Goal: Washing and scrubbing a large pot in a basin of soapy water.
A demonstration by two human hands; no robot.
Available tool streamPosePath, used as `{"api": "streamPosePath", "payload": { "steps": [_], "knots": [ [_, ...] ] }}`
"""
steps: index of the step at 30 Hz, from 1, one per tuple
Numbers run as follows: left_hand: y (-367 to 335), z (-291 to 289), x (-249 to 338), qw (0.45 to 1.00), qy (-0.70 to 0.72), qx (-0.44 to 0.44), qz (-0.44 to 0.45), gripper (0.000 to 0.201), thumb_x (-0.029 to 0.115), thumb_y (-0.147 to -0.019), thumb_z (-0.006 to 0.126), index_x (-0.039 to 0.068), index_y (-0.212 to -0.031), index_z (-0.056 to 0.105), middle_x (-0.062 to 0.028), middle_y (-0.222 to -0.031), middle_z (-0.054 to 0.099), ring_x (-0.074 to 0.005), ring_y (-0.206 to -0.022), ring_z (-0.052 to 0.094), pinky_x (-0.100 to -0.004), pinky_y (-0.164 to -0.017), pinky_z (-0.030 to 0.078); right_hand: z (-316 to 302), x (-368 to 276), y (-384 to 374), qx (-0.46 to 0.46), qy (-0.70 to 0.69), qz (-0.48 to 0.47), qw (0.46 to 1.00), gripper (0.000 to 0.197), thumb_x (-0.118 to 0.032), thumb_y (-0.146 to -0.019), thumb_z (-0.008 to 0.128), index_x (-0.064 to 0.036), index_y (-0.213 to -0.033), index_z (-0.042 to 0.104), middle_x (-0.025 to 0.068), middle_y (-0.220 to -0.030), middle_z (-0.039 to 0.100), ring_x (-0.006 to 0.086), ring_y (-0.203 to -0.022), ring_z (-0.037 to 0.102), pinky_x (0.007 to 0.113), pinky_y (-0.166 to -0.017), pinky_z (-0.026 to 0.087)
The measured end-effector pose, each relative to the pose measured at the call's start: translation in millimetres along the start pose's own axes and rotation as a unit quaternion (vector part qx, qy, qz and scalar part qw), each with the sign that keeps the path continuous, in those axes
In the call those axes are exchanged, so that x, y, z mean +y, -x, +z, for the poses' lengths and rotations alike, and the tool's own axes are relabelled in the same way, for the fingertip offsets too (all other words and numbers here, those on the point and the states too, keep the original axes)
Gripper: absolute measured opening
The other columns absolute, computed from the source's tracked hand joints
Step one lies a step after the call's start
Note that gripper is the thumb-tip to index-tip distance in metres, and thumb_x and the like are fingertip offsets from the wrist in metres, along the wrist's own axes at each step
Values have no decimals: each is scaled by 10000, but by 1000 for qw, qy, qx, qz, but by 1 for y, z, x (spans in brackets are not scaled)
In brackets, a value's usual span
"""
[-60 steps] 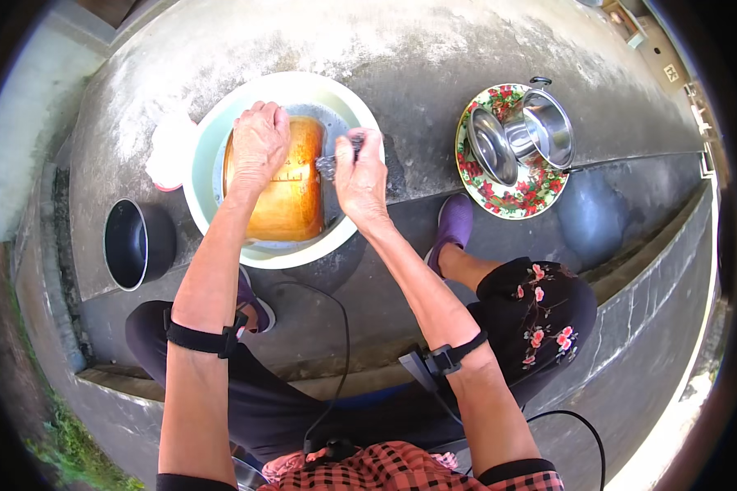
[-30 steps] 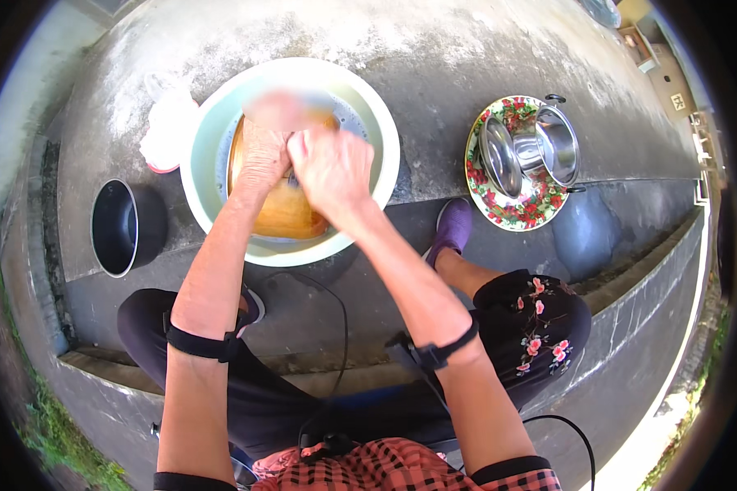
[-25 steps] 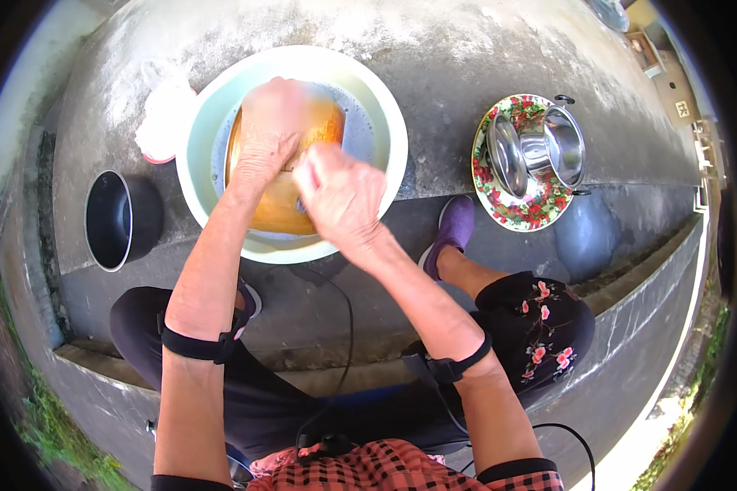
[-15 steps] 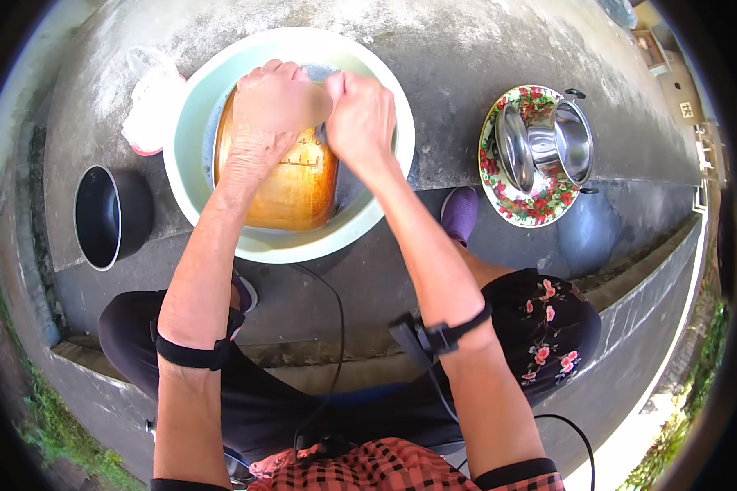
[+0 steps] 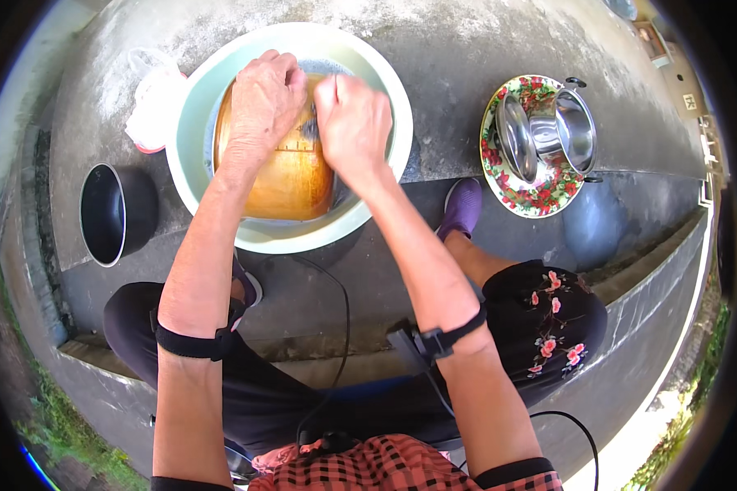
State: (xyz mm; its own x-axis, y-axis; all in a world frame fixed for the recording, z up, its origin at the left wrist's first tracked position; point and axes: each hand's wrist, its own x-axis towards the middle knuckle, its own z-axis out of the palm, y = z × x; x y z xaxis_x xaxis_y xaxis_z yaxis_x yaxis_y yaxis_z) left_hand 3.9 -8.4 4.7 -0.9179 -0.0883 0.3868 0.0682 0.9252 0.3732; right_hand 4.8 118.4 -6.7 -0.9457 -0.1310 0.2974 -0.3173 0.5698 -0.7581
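Note:
A golden-brown, rounded vessel (image 5: 291,184) with dark markings lies in a pale green basin (image 5: 190,176) of sudsy water; its exact kind is unclear. My left hand (image 5: 262,106) lies across its upper left, fingers bent over the far edge and gripping it. My right hand (image 5: 354,123) is closed in a fist against the upper right part. Whatever those fingers hold, if anything, is hidden. Between my hands a dark, blackened patch shows on the vessel.
A black pot (image 5: 116,214) lies tipped at the left, below a white bag (image 5: 157,110). At the right, a floral tray (image 5: 540,206) bears a shiny steel pot (image 5: 577,131) and a steel lid (image 5: 516,139). A black cable (image 5: 345,315) hangs near my knees.
My right hand has shifted slightly left and down over the vessel, uncovering the dark patch. My left hand keeps its hold, and the whole view has moved slightly.

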Motion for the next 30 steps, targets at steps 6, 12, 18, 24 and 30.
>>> {"api": "streamPosePath", "payload": {
  "steps": [6, 12, 18, 24, 30],
  "knots": [
    [-2, 8, 13, 999, 32, 2, -8, 90, 83, -779, 543, 3, -773, 583, -173, -773, 567, -361, -733, 566, -411, -674, 454, 47, 56, -81, -65, 57, 56, 995, 263, -170, -809, 474, 35, -798, 639, 239, -830, 622, 380, -679, 612, 462, -642, 485],
    [-2, 9, -4, 999, 22, -18, -21, 97, 81, -756, 553, 2, -703, 572, -175, -756, 566, -359, -748, 563, -442, -699, 451, 13, 23, -13, -2, -54, 40, 998, 225, -144, -817, 490, 20, -691, 580, 263, -753, 583, 396, -691, 586, 468, -593, 453],
    [-8, 12, 7, 999, 29, -24, -9, 105, 74, -758, 543, -4, -693, 568, -181, -749, 564, -360, -748, 565, -440, -687, 455, 2, 16, 25, 104, -128, 14, 986, 238, -91, -818, 518, 21, -610, 491, 239, -646, 540, 414, -573, 538, 482, -553, 416],
    [-7, 14, 6, 999, 32, -13, -17, 102, 82, -750, 556, -2, -694, 564, -176, -741, 558, -359, -737, 562, -441, -680, 453, 25, 49, -44, 12, -62, 85, 994, 273, -137, -818, 466, 39, -646, 585, 259, -692, 577, 426, -656, 575, 469, -626, 458],
    [-5, 19, -10, 999, -10, -5, -39, 113, 107, -756, 552, 10, -704, 577, -184, -771, 575, -364, -762, 573, -440, -689, 459, 11, 21, -1, 54, -121, 62, 989, 243, -118, -795, 497, 31, -619, 574, 243, -677, 585, 422, -642, 576, 466, -630, 466]
  ]
}}
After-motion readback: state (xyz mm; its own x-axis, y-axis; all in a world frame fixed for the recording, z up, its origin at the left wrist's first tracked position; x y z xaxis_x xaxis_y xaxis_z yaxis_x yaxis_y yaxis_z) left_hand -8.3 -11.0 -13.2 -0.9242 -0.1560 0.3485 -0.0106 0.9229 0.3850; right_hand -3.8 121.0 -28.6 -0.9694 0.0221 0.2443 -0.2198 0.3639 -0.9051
